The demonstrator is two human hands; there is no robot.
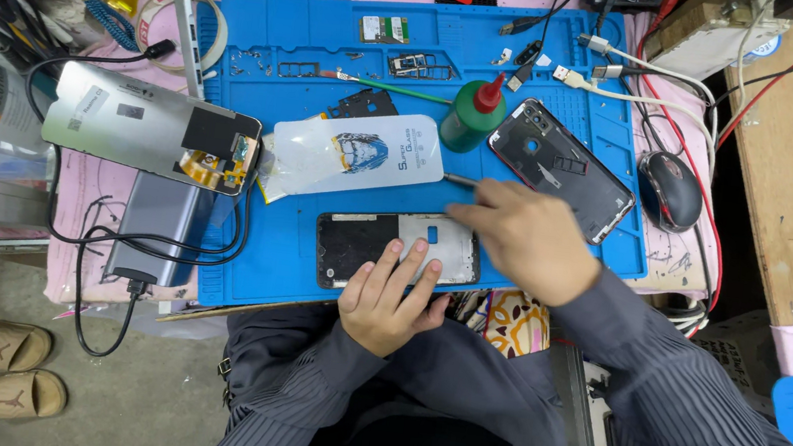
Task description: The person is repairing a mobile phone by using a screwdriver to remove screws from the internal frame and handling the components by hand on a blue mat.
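Head view: left hand (387,298) lies flat w/ fingers spread loosely, fingertips pressing on the near edge of an opened phone frame (399,247), holding it down. Right hand (528,239) is curled shut around a thin metal tool (460,179); only the tool's tip shows, poking out left of the knuckles, just above the frame's far right corner. Hand is a bit blurred, so exact grip can't be told.

Frame lies flat on a blue mat (281,259) near the mat's front edge, dark on its left half, pale metal on the right. Just behind it: a screen-protector packet (354,154), white w/ a blue print. Right of that a green bottle w/ red cap (473,116), upright, and beside it a dark phone back cover (561,167) lying tilted. Black mouse (669,189) at the mat's right edge. Left of the mat, a display panel (151,127) face down w/ orange flex showing, resting over a grey power bank (157,229) w/ black cables.
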